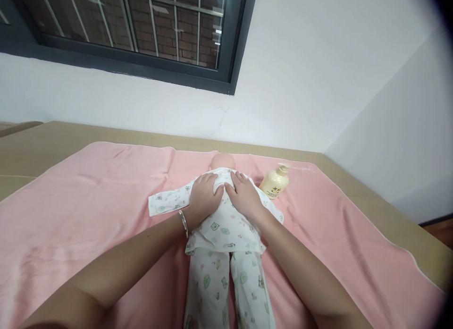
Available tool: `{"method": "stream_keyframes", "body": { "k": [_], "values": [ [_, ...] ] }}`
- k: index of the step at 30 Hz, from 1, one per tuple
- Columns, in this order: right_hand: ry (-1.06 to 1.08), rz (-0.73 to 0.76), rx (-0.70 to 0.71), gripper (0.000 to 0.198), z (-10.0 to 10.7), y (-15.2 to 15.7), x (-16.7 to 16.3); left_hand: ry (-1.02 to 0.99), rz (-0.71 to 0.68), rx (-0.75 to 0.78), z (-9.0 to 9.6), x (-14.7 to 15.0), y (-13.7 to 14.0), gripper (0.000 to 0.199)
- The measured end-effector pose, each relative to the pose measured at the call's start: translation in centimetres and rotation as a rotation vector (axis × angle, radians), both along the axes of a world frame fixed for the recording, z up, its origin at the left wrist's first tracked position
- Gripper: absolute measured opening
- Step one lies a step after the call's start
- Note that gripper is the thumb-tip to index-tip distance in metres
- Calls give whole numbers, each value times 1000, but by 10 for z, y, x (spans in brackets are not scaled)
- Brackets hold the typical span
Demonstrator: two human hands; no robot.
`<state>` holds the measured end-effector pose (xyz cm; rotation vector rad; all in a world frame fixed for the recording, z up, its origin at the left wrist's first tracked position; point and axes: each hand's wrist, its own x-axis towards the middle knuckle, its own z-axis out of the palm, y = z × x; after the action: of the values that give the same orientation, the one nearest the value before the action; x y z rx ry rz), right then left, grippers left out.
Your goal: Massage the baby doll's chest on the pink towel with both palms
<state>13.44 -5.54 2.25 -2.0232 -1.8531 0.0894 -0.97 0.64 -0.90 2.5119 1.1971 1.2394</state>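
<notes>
Two hands, the left hand [205, 194] and the right hand [244, 192], lie open and palm down on the upper body of a doll [226, 232], gripping nothing. The fingers are extended and held fairly close together, pointing toward the far end, while the thumbs angle inward and almost meet over the midline of the white printed top [224, 220]. The doll is directly beneath both palms, so neither hand is nearer to it; the left covers one side of the upper torso and the right the other

Its long axis runs straight away from the person, between the two forearms: the printed trousers [212, 277] reach the lower edge of the view, and the round, bare head [222, 160] lies at the far end, just beyond the fingertips. Whether it lies face up or face down I cannot tell. One sleeve stretches out to the left past the left hand; the other is partly hidden by the right forearm

A cream pump bottle [275, 182] appears tilted just beside the right-hand sleeve, and the right hand is clearly the nearer one to it. A silvery bangle [183, 223] circles the left wrist. Everything rests on a pink cloth [106, 201] spread over a pale worktop [81, 139], whose far edge meets the white wall [290, 74] below a dark-framed window [170, 27]
</notes>
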Motion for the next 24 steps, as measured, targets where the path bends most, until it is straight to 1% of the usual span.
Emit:
{"method": "stream_keyframes", "body": {
  "k": [2,3,5,8,10,11,13,15,17,22,24],
  "values": [
    [49,60,6,59,-2,6,11,-6,-29,-46,-2,1,4,37],
    [62,67,15,57,-2,7,15,-17,-40,-57,-4,1,5,37],
    [62,30,67,54,0,6,19,-62,-58,-58,-6,0,6,36],
    [27,-18,213,53,6,0,12,-161,-103,-28,-9,-2,5,35],
    [10,33,265,53,6,-5,2,-222,-122,-14,-11,-3,4,37],
    [4,74,253,52,6,-6,-3,-248,-129,-9,-11,-4,3,38],
    [-7,147,180,50,4,-8,-11,-293,-138,-2,-13,-5,3,40],
    [-12,183,114,48,4,-10,-16,-316,-149,5,-14,-5,3,40],
    [-14,169,115,47,7,-13,-16,-319,-152,7,-14,-5,3,40],
    [-70,137,194,47,19,-19,-16,-308,-157,3,-14,-5,4,39],
    [-54,135,149,50,19,-19,-16,-305,-160,7,-14,-5,4,39]
  ]
}}
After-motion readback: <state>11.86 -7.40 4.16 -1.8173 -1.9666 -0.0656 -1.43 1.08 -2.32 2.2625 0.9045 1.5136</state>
